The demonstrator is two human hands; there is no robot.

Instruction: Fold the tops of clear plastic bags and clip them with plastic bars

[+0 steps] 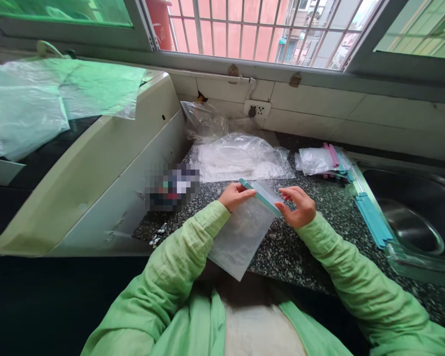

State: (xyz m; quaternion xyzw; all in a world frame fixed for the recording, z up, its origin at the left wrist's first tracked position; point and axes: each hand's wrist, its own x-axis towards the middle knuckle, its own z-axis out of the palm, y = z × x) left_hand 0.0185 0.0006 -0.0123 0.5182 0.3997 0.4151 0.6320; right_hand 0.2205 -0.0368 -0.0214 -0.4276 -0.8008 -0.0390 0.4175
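A translucent plastic bag (241,237) hangs over the counter's front edge, tilted, with a teal sealing strip (265,200) along its upper end. My left hand (235,197) pinches the strip near its left end, thumb on top. At the strip's lower right end is my right hand (299,206), its thumb against the strip and its fingers curled above. A narrow clear flap of the bag shows beyond the strip, between the hands. The undersides of both grips are hidden.
Behind lies a pile of clear plastic bags (241,155). Bags with pink and teal strips (321,160) lie to the right, and loose teal strips (373,220) beside the sink (411,222). A large beige machine (133,143) stands left. A wall socket (257,109) is at the back.
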